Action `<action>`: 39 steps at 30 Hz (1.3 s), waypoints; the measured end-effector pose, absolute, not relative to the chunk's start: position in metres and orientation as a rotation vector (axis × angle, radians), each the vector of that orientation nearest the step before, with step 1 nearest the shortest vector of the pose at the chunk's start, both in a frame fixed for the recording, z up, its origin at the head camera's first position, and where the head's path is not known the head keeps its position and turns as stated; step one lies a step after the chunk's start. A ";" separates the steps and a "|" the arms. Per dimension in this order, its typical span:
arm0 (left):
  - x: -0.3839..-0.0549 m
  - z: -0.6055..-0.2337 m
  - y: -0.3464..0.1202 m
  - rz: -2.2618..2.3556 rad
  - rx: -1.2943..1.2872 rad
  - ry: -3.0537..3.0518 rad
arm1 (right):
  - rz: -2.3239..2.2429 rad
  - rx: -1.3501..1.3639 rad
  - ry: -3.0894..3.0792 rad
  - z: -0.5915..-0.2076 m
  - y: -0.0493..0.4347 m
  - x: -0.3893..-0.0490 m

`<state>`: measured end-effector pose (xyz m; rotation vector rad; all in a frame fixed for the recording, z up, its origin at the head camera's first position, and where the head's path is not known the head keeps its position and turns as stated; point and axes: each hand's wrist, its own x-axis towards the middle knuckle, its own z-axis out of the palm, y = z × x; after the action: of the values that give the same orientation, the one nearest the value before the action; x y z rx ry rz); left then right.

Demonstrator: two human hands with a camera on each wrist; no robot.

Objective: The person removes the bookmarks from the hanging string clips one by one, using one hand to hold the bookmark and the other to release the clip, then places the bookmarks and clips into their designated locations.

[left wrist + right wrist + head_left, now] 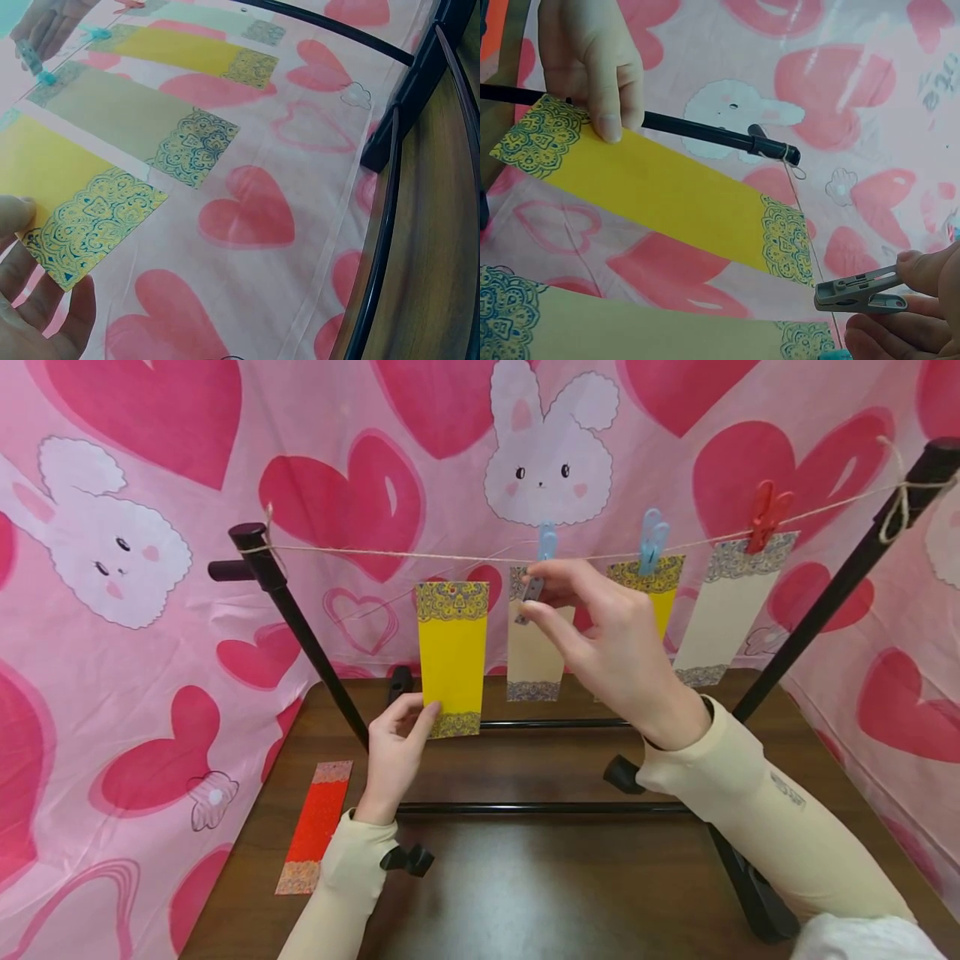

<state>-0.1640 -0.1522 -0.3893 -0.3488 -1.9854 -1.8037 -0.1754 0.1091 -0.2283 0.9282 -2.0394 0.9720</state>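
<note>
My left hand [390, 752] pinches a yellow paper strip [452, 664] by its lower left edge, between thumb and fingers. The strip stands upright with patterned bands at top and bottom; in the head view its top edge appears just below the string [360, 552]. A grey clothespin [859, 292] is pinched between the thumb and fingers of my right hand [622, 639], near the strip's patterned end in the right wrist view. Behind that hand, a cream strip [534, 668] hangs from a light blue clothespin [548, 542], its upper part partly covered.
Farther right hang another yellow strip [666, 602] under a blue clothespin [653, 542] and a pale strip [731, 610] under a red clothespin [767, 518]. Black rack posts [300, 631] hold the string. On the wooden table [525, 893], a red strip [318, 822] lies at left.
</note>
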 end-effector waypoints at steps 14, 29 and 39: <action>-0.164 -0.393 -0.153 -1.793 -0.351 -1.975 | 0.963 0.884 -2.078 -0.241 0.129 -0.175; -0.160 -0.394 -0.152 -1.786 -0.339 -1.988 | 1.008 0.795 -2.146 -0.251 0.142 -0.172; -0.156 -0.397 -0.154 -1.776 -0.310 -2.020 | 1.018 0.784 -2.162 -0.260 0.150 -0.172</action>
<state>-0.1563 -0.1542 -0.3971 -0.3098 -2.0202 -1.7763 -0.1722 0.1499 -0.2599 0.7842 -2.1624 1.0179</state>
